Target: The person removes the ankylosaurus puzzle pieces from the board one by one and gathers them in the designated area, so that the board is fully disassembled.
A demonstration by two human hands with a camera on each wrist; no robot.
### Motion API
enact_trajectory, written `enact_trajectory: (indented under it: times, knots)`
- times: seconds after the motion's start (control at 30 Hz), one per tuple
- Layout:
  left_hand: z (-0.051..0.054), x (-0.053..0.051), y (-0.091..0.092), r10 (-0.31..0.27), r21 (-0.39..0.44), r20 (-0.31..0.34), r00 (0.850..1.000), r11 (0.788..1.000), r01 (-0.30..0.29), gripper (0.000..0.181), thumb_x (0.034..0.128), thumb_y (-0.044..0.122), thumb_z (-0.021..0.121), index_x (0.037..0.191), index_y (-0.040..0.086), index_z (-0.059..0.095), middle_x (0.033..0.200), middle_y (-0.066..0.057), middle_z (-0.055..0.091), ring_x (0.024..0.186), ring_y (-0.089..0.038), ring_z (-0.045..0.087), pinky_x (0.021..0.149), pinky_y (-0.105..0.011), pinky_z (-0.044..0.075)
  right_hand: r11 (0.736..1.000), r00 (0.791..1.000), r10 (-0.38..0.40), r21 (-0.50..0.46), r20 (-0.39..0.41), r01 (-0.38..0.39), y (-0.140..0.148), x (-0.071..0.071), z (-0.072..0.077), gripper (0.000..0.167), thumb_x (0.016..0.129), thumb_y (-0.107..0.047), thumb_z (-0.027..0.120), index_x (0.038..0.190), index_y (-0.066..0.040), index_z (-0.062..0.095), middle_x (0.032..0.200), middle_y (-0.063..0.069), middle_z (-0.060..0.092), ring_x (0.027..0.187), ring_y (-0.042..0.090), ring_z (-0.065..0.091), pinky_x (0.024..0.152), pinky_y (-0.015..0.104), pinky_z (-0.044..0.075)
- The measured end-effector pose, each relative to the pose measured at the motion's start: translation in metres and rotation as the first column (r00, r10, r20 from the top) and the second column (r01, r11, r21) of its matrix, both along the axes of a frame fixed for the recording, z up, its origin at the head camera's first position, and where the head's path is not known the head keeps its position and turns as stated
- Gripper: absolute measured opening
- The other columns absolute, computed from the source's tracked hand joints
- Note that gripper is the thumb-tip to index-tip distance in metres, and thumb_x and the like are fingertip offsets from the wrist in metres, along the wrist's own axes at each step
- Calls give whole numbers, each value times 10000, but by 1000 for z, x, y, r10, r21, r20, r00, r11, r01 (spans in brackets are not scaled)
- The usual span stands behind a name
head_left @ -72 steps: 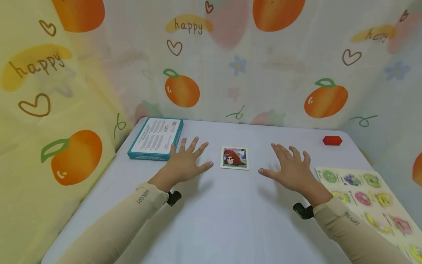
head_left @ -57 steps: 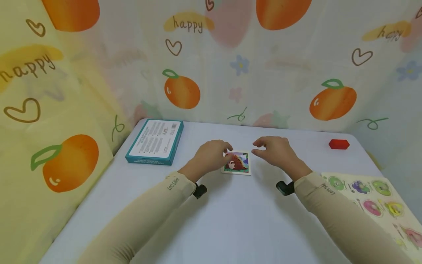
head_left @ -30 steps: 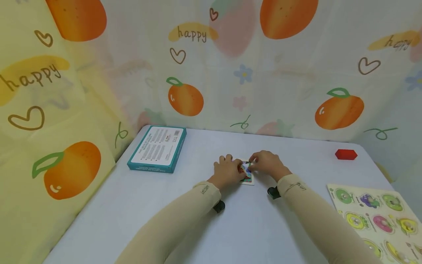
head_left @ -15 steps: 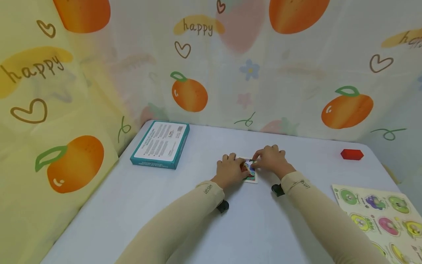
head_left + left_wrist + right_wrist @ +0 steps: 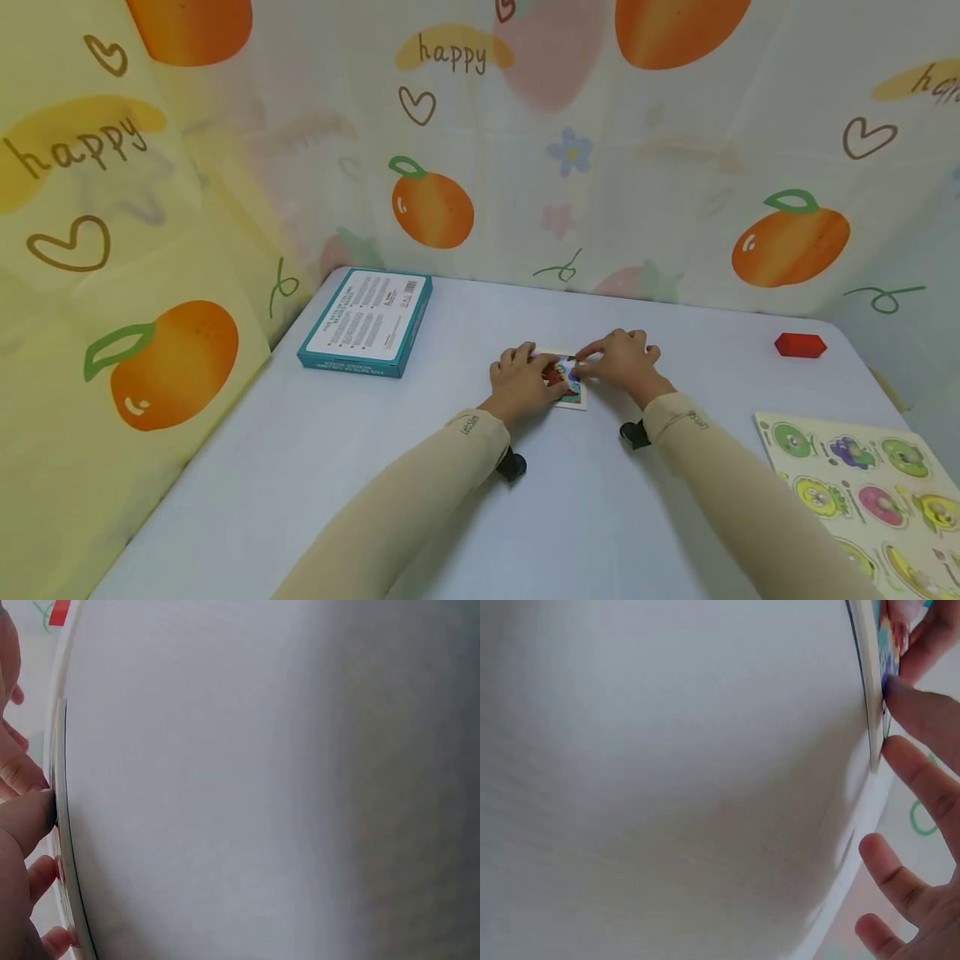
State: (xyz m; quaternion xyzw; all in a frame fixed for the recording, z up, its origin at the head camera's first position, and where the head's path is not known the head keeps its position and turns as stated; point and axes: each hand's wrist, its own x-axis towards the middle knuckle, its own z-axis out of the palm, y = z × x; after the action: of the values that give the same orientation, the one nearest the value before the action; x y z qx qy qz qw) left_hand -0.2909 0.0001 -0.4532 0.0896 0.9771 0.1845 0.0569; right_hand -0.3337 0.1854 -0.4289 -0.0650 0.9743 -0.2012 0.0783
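A small square dinosaur picture puzzle (image 5: 573,398) with a pale rim lies flat on the white table, partly covered by both hands. My left hand (image 5: 519,385) grips it from the left, thumb and bent fingers on its picture. At the upper right part, my right hand (image 5: 619,365) pinches with thumb and index finger while its other fingers stay raised. The right wrist view shows that thumb (image 5: 922,712) on the picture of the puzzle (image 5: 885,652) and the index fingertip by its corner. Seen edge-on in the left wrist view, the puzzle (image 5: 66,847) lies under the left fingers.
A flat teal-and-white box (image 5: 367,321) lies at the back left of the table (image 5: 315,450). At the back right sits a red block (image 5: 800,345). A fruit board (image 5: 862,492) with several knobbed pieces occupies the right side. Printed curtains (image 5: 495,208) stand behind the table.
Both hands came in from either side, spread above the table, and took hold of the puzzle. Over the last half second they barely move; the view shifts slightly.
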Motion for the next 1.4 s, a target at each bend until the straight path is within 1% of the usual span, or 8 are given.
enact_trajectory:
  times: [0.27,0.47,0.57,0.7,0.97,1.17,1.27,1.4]
  knots:
    - [0,-2,-2,27,28,14,1000,999,-28,569,923,602,552,1440,375,478,1561,-34,262,1373,-317,226,1023,-516,222,1000,1000,-12,-1,5,12,-6,-3,-3,343,821,-447,768,1077,-218,759,1252,229,476,1239,505,241,916,675,172]
    - [-4,-2,1,26,0,20,999,1000,-26,577,919,601,553,1440,365,479,1554,-44,282,1365,-328,245,997,-521,245,1000,999,5,-14,48,-4,-5,-6,-7,310,801,-388,781,1012,-168,725,1294,180,480,1216,478,277,923,666,180]
    - [-7,-1,3,22,-22,13,1000,1000,-21,582,911,621,547,1435,377,481,1548,-35,292,1355,-314,260,975,-510,260,1000,997,21,4,69,-22,-3,-7,-9,319,801,-392,776,1008,-161,704,1268,140,511,1173,439,326,911,645,208]
    - [-9,-1,4,17,-32,2,1000,999,-17,584,908,643,535,1432,391,482,1548,-21,291,1350,-299,263,963,-505,260,999,996,37,-16,81,-36,-1,-7,-7,343,792,-384,791,1007,-139,683,1173,100,567,1107,395,381,891,616,228]
    - [-2,0,3,23,-12,-31,999,1000,-24,561,909,619,559,1415,380,508,1535,-33,315,1337,-300,279,944,-507,265,994,994,105,-13,12,-105,-3,-9,3,351,780,-355,816,1020,-118,719,1034,34,654,1049,362,445,910,649,219]
    - [-3,-1,2,20,-27,-27,999,999,-20,557,907,622,559,1414,397,508,1532,-23,320,1334,-292,283,935,-510,264,990,992,126,-71,25,-124,-2,-12,1,332,773,-289,832,990,-100,665,988,42,647,1017,330,480,945,584,284]
    - [-3,-1,2,21,-36,-29,999,999,-22,562,902,630,558,1412,400,508,1528,-17,322,1333,-293,283,935,-516,264,986,986,166,-34,0,-166,0,-15,1,308,778,-295,831,963,-101,678,918,28,639,938,290,508,900,523,340]
    - [-2,-2,2,25,-38,-24,999,999,-26,579,900,631,559,1421,385,501,1533,-22,315,1341,-301,273,938,-525,258,971,971,234,57,-52,-231,2,-19,1,292,772,-341,834,911,-113,715,846,-2,635,868,241,528,813,430,418]
